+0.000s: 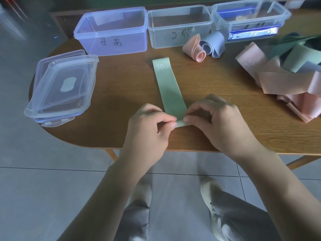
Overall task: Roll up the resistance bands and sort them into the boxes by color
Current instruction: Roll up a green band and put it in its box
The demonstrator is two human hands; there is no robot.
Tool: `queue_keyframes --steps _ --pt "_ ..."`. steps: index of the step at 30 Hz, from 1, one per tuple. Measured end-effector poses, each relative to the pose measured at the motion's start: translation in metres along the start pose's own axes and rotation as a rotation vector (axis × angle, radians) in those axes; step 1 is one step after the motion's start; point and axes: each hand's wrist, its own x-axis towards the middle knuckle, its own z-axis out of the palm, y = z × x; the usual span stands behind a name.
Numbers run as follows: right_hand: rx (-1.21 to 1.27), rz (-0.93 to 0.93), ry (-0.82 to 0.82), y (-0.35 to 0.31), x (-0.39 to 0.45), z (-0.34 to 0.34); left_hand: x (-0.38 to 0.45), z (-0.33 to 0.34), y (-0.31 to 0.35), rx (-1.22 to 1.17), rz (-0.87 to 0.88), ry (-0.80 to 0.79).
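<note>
1. We see a flat pale green resistance band printed "30 LB" (169, 87) lying lengthwise on the brown wooden oval table (121, 105), its printed end far, its near end at the hands.
2. Our left hand (149, 127) has fingers curled, pinching the near end of the green band between thumb and fingertips.
3. Our right hand (215, 120) pinches the same end from the right; the end is folded up slightly.
4. At the far edge stand three clear plastic boxes in a row: left box (112, 32), middle box (178, 26), right box (250, 20).
5. Near the middle box lie a loosely rolled pink band (195, 49) and a loosely rolled blue-grey band (214, 44), touching.
6. At right lies a heap of unrolled pink, green and grey bands (284, 73).
7. At left, stacked clear lids (62, 86).
</note>
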Motion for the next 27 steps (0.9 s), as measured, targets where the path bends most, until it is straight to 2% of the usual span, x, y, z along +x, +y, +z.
queue_keyframes --steps 4,9,12,17,21,27 --pt "-0.021 0.002 -0.019 -0.003 0.001 0.001 0.0 -0.002 0.005 -0.062 -0.041 -0.022" --pt "-0.067 0.089 -0.048 -0.004 0.004 0.0 -0.001 0.0 0.003 -0.027 0.084 -0.002" --pt "-0.075 0.117 -0.056 -0.003 0.006 0.0 -0.002 0.001 0.003 -0.035 0.081 0.006" --pt "0.005 0.025 -0.027 0.002 0.006 0.002 0.002 0.004 -0.001 -0.028 0.069 0.016" --pt "0.024 -0.055 -0.087 0.006 0.006 0.0 0.005 0.006 -0.003 -0.01 0.083 0.039" --pt "-0.026 -0.021 -0.106 0.007 0.006 -0.001 0.007 0.012 -0.005 0.018 0.099 0.096"
